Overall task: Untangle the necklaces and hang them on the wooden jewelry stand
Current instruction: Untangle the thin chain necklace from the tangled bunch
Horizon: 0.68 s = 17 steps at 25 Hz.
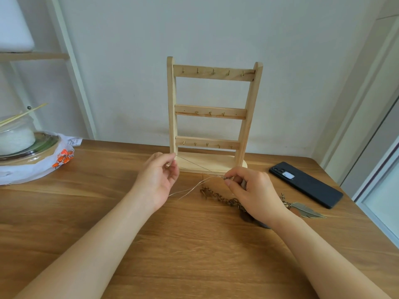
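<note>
Two hands stretch a thin silver chain [198,165] in front of the wooden jewelry stand [210,112].
The left hand [159,178] pinches the chain by the stand's left post. The right hand [252,190] pinches a tangled bit just before the base, with one strand taut between them and loose loops sagging to the table [194,244]. A brown braided necklace [216,196] with a feather pendant [306,209] lies under the right hand, near a dark phone [306,184].
</note>
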Motion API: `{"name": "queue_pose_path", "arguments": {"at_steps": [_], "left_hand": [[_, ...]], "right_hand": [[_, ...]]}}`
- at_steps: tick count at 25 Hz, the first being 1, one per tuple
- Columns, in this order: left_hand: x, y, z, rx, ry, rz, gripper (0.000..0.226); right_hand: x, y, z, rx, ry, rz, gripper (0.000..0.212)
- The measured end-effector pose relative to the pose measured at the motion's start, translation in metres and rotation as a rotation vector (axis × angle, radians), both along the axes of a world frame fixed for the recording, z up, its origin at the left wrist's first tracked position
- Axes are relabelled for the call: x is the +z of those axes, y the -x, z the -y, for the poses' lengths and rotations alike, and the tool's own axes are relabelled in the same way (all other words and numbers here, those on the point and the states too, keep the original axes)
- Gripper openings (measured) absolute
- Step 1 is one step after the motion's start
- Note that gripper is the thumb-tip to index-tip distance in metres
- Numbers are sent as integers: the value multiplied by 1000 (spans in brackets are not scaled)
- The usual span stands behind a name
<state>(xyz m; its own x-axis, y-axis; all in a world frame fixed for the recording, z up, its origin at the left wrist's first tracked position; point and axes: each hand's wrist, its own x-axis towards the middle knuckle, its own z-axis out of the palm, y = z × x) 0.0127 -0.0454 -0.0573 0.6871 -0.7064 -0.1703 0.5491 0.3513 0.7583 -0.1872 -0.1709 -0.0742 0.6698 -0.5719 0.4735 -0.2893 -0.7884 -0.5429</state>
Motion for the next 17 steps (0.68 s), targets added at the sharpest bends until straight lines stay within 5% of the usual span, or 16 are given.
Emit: {"name": "queue_pose_path", "arguments": {"at_steps": [9,12,17], "left_hand": [[15,6,-12,-119,179,-12,6],[11,10,-11,-70,-15,291,26],[-6,15,-6,262,-498,1176,38]], "right_hand": [[1,-4,-7,70,-12,-11,14],[1,-4,-13,117,-52,8,13],[3,-5,-14,117,-95,9,8]]}}
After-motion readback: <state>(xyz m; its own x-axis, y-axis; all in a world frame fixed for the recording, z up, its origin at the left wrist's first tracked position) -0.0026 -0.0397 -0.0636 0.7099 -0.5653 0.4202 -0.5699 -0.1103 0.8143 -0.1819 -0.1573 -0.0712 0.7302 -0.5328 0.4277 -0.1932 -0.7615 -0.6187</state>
